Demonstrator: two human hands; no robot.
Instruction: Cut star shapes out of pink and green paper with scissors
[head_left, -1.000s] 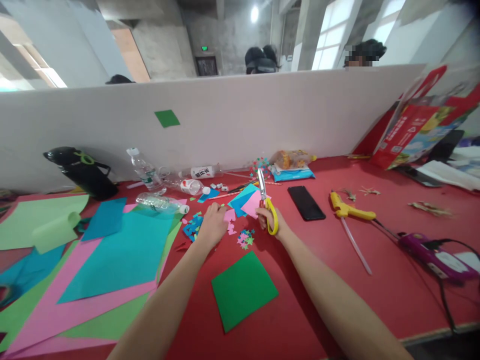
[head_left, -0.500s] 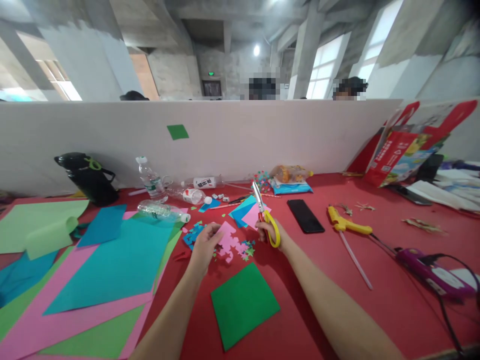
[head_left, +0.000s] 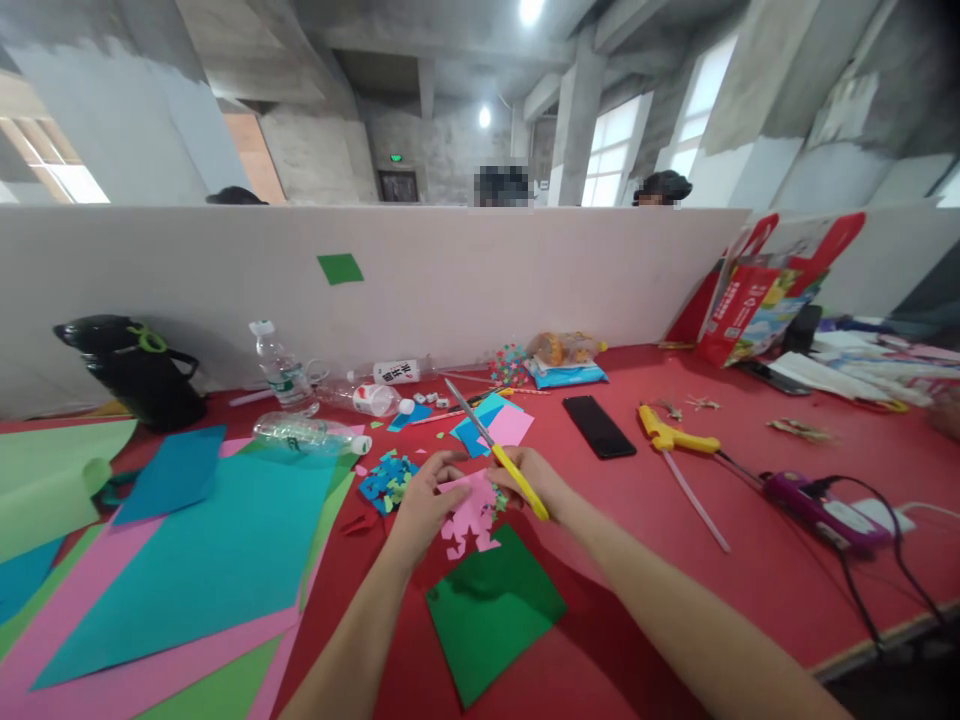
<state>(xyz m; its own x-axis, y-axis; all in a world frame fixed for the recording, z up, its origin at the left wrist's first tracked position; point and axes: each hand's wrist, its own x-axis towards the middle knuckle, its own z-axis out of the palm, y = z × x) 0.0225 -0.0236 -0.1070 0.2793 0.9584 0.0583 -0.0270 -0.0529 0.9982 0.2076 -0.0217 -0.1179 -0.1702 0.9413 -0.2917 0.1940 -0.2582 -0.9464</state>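
red table point(head_left: 675, 560) | white partition point(head_left: 450, 270) behind | concrete walls, bright windows

View: one head-worn camera, looking forward and down
Faces: across the red counter point(head_left: 750, 560) toward the white partition point(head_left: 525, 270)
Nearness: close over both forearms, hands near centre

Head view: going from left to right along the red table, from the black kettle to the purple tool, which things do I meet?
black kettle → upright water bottle → left hand holding pink paper → right hand with yellow scissors → black phone → yellow glue gun → purple tool
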